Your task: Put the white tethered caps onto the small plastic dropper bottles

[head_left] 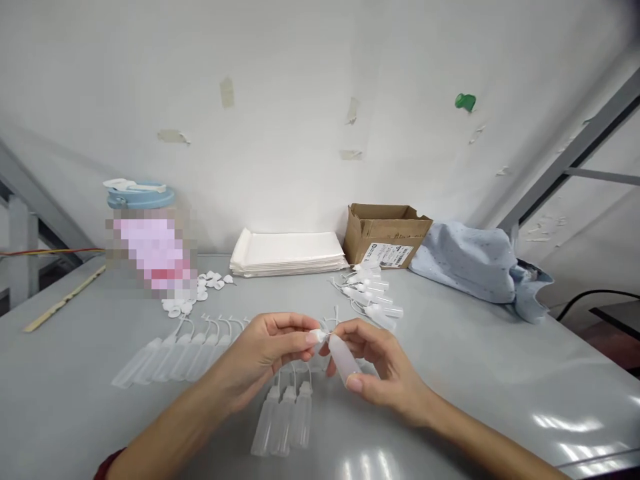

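Note:
Between thumb and fingers, my left hand [273, 350] pinches a small white nozzle cap [318, 335]. My right hand [383, 367] is wrapped round a translucent plastic squeeze bottle [343, 359], tilted with its neck toward the cap. Cap and bottle neck are close together; whether they touch I cannot tell. Below my hands lie several bottles with tethered caps [287, 420]. A row of similar bottles [175, 357] lies to the left, partly hidden by my left forearm. Further bottles [373, 293] with white tops lie in a pile beyond my right hand.
Loose white caps [213, 280] are scattered at the back left beside a blurred pink item [155, 250] and a blue-lidded container [140, 197]. Along the wall stand a stack of white padded envelopes [287, 252], a cardboard box [385, 237] and a light blue cloth [465, 263]. A wooden strip [65, 300] lies left.

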`<act>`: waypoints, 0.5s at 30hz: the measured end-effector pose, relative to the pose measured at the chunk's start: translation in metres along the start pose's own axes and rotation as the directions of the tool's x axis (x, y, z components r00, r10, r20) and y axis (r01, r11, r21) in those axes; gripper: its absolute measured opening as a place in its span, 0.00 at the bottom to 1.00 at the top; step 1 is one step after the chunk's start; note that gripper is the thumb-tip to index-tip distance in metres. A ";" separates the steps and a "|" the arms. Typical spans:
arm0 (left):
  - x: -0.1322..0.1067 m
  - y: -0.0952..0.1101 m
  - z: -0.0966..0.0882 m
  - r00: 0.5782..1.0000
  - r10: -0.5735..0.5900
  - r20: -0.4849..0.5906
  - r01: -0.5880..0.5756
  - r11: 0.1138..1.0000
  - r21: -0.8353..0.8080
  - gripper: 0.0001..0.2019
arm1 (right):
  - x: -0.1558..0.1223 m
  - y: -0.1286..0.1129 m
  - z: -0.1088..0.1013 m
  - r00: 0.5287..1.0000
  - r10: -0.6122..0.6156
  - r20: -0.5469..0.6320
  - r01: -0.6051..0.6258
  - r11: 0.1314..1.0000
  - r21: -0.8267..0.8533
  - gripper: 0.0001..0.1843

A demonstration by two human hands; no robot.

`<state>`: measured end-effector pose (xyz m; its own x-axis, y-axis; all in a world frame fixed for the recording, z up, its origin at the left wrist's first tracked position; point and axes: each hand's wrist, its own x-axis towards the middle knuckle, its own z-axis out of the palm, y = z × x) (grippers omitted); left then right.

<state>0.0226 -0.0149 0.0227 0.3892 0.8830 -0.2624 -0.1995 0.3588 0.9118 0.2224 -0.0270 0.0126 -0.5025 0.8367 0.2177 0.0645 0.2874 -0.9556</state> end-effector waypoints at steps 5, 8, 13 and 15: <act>-0.001 -0.004 0.005 0.996 0.058 0.069 -0.066 0.991 0.115 0.06 | 0.001 -0.001 0.001 1.000 0.005 0.014 -0.007 0.991 0.137 0.22; -0.001 -0.007 0.006 0.987 0.141 0.077 -0.155 0.960 0.231 0.07 | 0.001 -0.002 0.000 0.999 0.027 0.025 -0.031 0.986 0.163 0.21; -0.002 -0.004 0.007 0.988 0.157 0.003 -0.147 0.921 0.360 0.09 | 0.001 -0.003 -0.001 0.999 0.046 0.026 -0.049 0.992 0.114 0.20; -0.001 0.000 0.005 0.985 0.164 -0.056 -0.130 0.913 0.387 0.09 | 0.000 -0.001 0.000 0.999 0.039 0.006 -0.039 0.995 0.094 0.21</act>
<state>0.0264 -0.0175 0.0243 0.3006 0.9453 -0.1268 0.1151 0.0960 0.9887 0.2224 -0.0268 0.0137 -0.5046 0.8445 0.1793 0.0032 0.2095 -0.9778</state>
